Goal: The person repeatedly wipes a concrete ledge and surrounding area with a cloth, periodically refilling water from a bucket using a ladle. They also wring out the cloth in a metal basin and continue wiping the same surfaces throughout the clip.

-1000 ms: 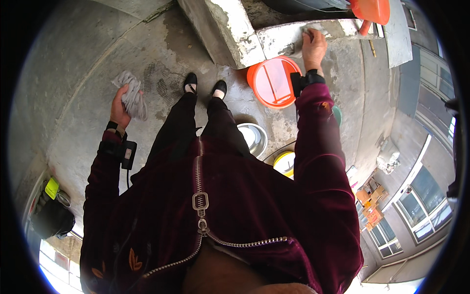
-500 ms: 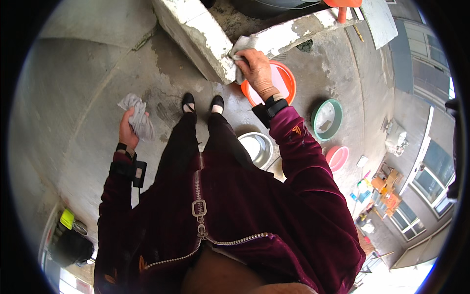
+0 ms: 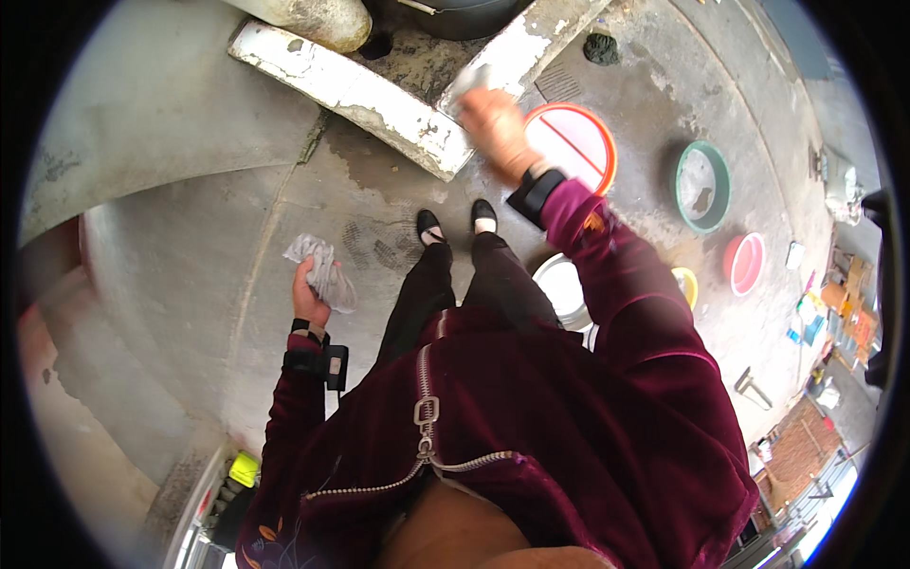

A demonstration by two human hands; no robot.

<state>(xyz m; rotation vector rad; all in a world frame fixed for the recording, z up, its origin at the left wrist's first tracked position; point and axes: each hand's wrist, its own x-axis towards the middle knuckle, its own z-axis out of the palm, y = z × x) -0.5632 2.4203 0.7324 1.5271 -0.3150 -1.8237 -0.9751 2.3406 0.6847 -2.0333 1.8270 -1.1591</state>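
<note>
My right hand [image 3: 495,128], blurred by motion, is closed on a pale grey cloth [image 3: 471,81]. It presses the cloth to the top of a low concrete wall [image 3: 517,47] with worn white patches, close to the wall's corner. Down at my left side, my left hand [image 3: 305,292] grips a second crumpled grey cloth [image 3: 332,283], which hangs above the floor, touching nothing else. An orange-rimmed basin [image 3: 611,156] with pale contents sits on the floor beside my right wrist.
On the right stand a green basin [image 3: 724,201], a pink basin [image 3: 729,266] and a yellow basin [image 3: 693,289]. A metal basin [image 3: 539,280] is partly behind my right arm. Inside the wall's corner stands a dark bucket [image 3: 464,21]. A dark clump [image 3: 600,48] lies on the floor.
The view has swung, shifting the surroundings rightward. My right hand and its cloth have slid from the wall's corner onto its right-hand section. My left hand still grips its cloth.
</note>
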